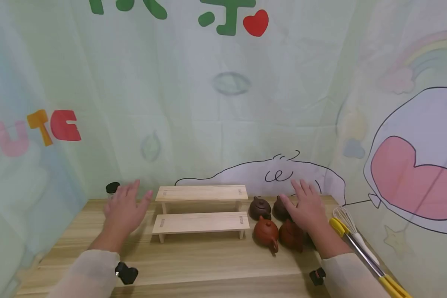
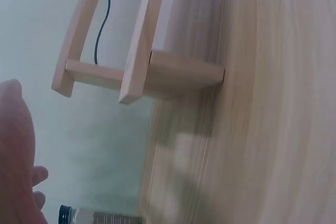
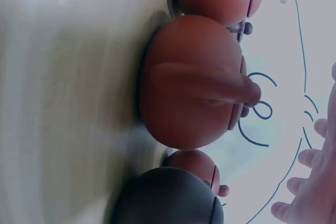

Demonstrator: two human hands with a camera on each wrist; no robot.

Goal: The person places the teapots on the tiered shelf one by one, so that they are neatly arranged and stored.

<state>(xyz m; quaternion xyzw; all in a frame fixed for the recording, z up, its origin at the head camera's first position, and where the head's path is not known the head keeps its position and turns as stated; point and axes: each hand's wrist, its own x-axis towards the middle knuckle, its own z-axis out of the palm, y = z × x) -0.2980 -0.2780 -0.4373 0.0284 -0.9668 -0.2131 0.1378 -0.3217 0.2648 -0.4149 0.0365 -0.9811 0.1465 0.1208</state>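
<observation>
My left hand (image 1: pixel 124 207) is held with spread fingers above the table's left side, near a jar with a black lid (image 1: pixel 113 187). Nothing is in its grasp. Between the hands stands a light wooden two-step shelf (image 1: pixel 201 223). My right hand (image 1: pixel 307 207), fingers extended, hovers over several clay teapots and holds nothing. Nearest the shelf are a dark brown teapot (image 1: pixel 260 209) and an orange-red teapot (image 1: pixel 266 232). A reddish-brown teapot (image 1: pixel 290 236) and another dark teapot (image 1: pixel 280 210) are partly covered by the right hand. In the right wrist view a blackish teapot (image 3: pixel 168 198) is cut off below.
Along the table's right edge lie yellow-ended tongs (image 1: pixel 365 252) and a whisk with a white handle (image 1: pixel 363 244). A printed cloth (image 1: pixel 223 124) hangs behind the wooden table (image 1: pixel 208 265) and along both sides.
</observation>
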